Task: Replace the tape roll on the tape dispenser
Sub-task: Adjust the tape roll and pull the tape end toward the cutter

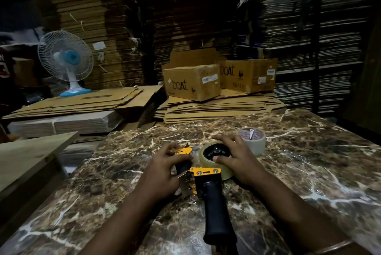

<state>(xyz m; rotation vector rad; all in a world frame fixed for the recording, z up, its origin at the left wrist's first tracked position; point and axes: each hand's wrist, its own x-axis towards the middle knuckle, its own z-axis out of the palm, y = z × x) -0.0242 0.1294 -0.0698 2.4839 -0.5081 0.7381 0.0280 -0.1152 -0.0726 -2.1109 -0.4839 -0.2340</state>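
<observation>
A yellow and black tape dispenser [207, 174] lies on its side on the marble table [309, 172], its black handle [215, 211] pointing toward me. A clear tape roll [208, 162] sits on the dispenser's black hub. My right hand [235, 156] lies over that roll, thumb on its rim and fingers spread across the far side. My left hand [165, 169] grips the dispenser's front end by the roller and yellow blade guard. A second tape roll [254, 140] with a white core stands on the table just behind my right hand.
Two "boAt" cardboard boxes [191, 82] rest on flattened cartons beyond the table's far edge. A white and blue fan [66, 61] stands at the left. Tall stacks of flat cardboard fill the background. A wooden board [26, 157] lies to the left.
</observation>
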